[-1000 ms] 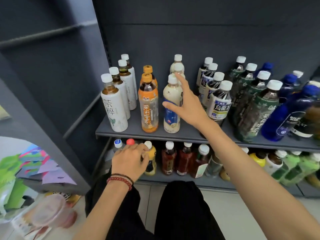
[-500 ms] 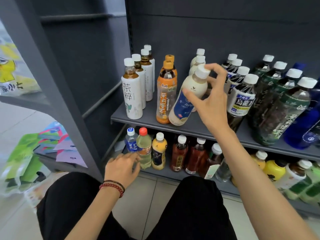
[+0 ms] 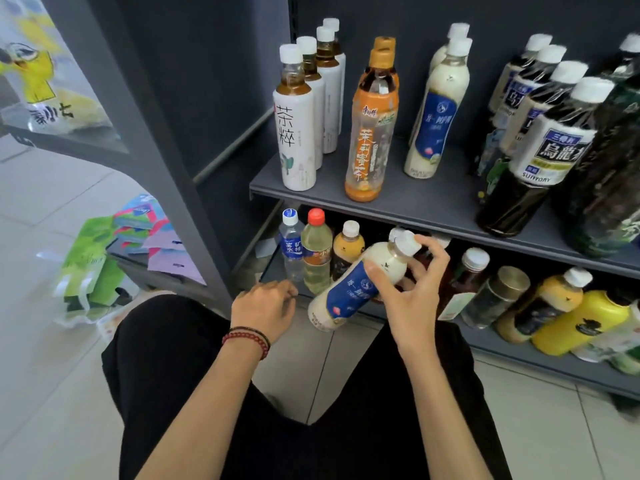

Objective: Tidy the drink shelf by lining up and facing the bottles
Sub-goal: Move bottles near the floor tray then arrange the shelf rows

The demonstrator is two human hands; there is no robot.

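Below the dark grey metal shelf [image 3: 415, 206], the right hand [image 3: 412, 289] clamps a tilted milky-white, blue-labelled plastic bottle [image 3: 349, 292] near its neck, so it may slip onto the lower row of bottles [image 3: 315, 244]; the left hand [image 3: 265, 306] hovers loosely curled, empty.

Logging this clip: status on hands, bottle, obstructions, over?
Right grip holding milk tea bottle by its neck, tilted, off the shelves. Left grip free by lower shelf edge. Lower-shelf bottles close behind.

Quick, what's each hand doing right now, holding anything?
Left hand: open, fingers loosely curled, holding nothing.
Right hand: gripping the tilted milk tea bottle near its neck.
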